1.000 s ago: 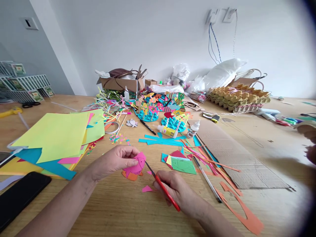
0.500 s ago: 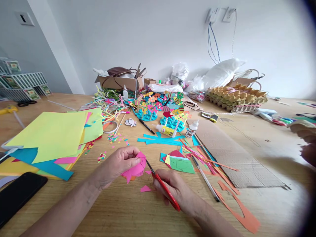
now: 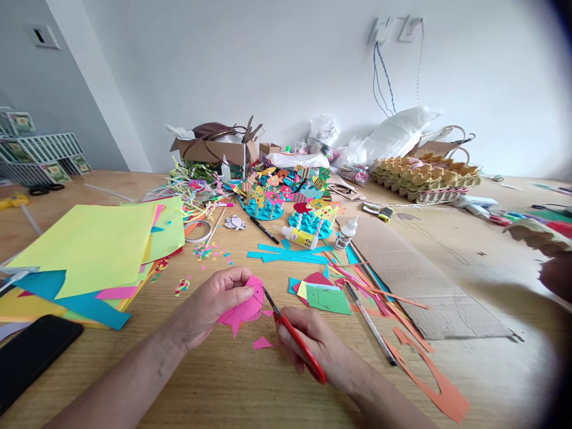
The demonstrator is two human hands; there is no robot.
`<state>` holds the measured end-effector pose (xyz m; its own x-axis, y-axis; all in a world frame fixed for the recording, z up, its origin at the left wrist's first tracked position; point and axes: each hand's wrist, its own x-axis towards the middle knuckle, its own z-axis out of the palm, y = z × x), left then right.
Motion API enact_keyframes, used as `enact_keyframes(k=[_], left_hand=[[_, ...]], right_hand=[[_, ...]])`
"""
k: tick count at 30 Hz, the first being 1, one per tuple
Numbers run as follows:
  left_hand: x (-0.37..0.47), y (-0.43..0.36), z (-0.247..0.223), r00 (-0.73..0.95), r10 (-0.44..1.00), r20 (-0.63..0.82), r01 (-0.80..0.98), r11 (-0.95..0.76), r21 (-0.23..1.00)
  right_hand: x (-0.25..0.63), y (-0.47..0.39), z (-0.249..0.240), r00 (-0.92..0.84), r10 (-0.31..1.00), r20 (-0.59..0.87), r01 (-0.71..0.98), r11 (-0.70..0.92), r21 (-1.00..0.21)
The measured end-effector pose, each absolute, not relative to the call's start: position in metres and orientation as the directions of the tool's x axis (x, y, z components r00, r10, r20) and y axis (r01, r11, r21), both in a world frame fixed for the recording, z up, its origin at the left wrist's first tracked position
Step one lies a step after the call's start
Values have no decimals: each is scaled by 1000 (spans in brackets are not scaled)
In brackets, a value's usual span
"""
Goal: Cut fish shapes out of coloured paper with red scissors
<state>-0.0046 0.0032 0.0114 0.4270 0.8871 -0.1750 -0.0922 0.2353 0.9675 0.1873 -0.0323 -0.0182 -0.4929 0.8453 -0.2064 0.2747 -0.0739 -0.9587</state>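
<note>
Pink paper fish [image 3: 243,308], pinched in the grip of the left hand [image 3: 210,307], just above the worktop [image 3: 210,384]. Long axis slanting from tail at lower left to eyed head at upper right, head end nearer the right hand [image 3: 328,348]. Grip there closed around red-handled scissors [image 3: 297,339], blades angled up and left, tips just beside the head's edge; contact impossible to tell.

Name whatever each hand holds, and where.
Left hand: pink paper fish, by its upper left edge. Right hand: scissors, by the red handles.
</note>
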Motion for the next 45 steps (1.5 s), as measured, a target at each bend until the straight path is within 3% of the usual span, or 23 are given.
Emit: enact_keyframes(k=[16,30,45], left_hand=[[-1,1,11,471,861,-189,-132,281,951],[3,-1,5,474,867,-152,-134,242,961],[4,-3,5,474,866,-162,-139,256,957]], right_hand=[[187,-33,-18,-515,837,-184,257,-54,-965],[181,-37,-24,-499,855,-144,121,-96,-988],[178,-38,-22,-479,860,-177,150,-118,-982]])
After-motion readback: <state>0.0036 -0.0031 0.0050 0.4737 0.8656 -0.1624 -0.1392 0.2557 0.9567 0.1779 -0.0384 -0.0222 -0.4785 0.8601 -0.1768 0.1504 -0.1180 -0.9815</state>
